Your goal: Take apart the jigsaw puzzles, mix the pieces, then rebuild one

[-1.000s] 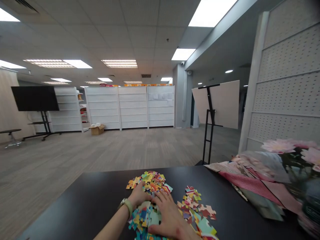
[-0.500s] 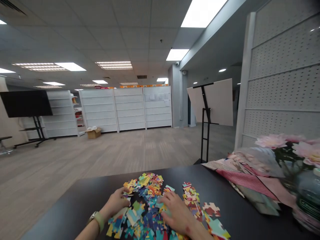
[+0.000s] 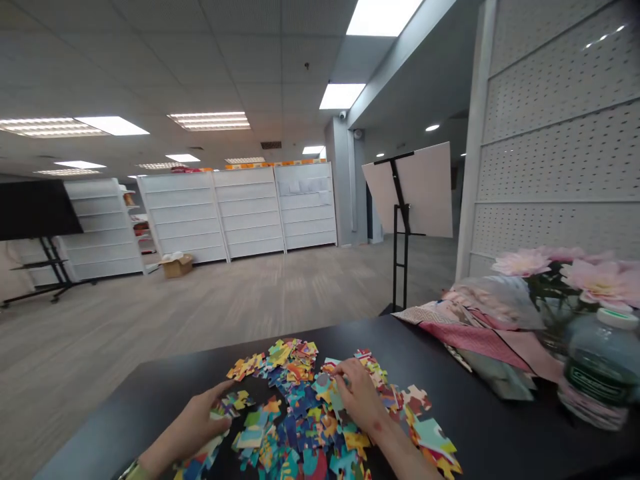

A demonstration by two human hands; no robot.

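Colourful jigsaw puzzle pieces [image 3: 300,407] lie in a loose, overlapping heap on the dark table [image 3: 175,373]. My left hand [image 3: 197,420] is at the heap's left side, thumb and fingers spread apart around a small group of pieces [image 3: 235,402]. More pieces show under and below that palm. Over the upper right of the heap, my right hand [image 3: 357,393] has its fingers bent together in a pinch at a greyish puzzle piece [image 3: 324,379]; its fingertips partly hide what they touch. A pale and reddish piece [image 3: 416,399] lies right of that wrist.
At the table's right are wrapping paper [image 3: 490,333], pink flowers [image 3: 590,277] in a vase and a bottle [image 3: 600,373] with a green label. Beyond the table stand a board on an easel [image 3: 407,193], white shelves [image 3: 250,213], a cardboard box [image 3: 177,265] and a screen [image 3: 37,210].
My left hand has moved left and down, and some pieces now lie apart from the heap there. My right hand has shifted up and right, its fingers drawn closer together. The view has turned slightly right.
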